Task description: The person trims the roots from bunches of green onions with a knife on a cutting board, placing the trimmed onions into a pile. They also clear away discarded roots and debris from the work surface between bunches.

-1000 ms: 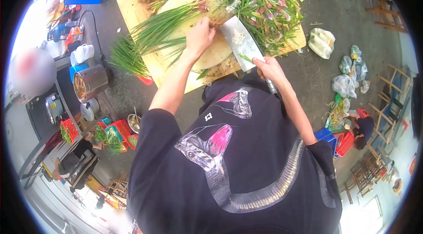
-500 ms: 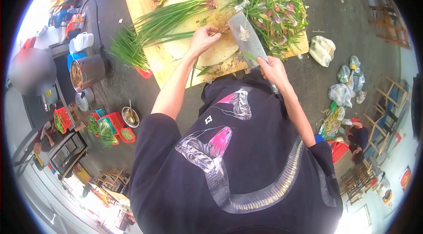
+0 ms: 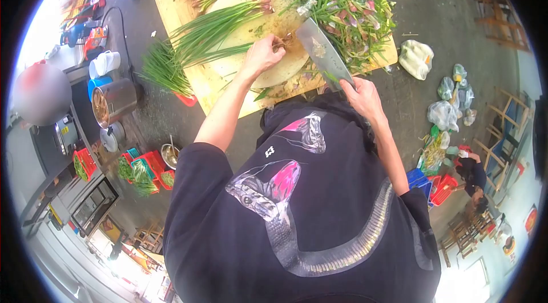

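Observation:
My left hand (image 3: 264, 58) is closed around a few spring onions (image 3: 237, 50), near their brown root ends, over the round chopping board (image 3: 291, 69). In my right hand (image 3: 363, 99) is the handle of a cleaver (image 3: 326, 54); its broad blade slants up and left over the board's right edge, close to the roots. Bits of plant stick to the blade. A larger bunch of spring onions (image 3: 220, 24) lies across the board, green tops to the left. To the right of the blade is a heap of trimmings (image 3: 354, 17).
The round board rests on a yellowish wooden tabletop (image 3: 171, 3). More spring onions (image 3: 165, 71) hang past its left edge. On the floor are a metal pot (image 3: 117, 100), red baskets (image 3: 154, 166) and plastic bags (image 3: 442, 114). Another person (image 3: 472, 174) is at the lower right.
The view has shifted slightly. The cleaver has tilted a little, and my right hand sits slightly lower and to the right. My left hand keeps its hold on the spring onions.

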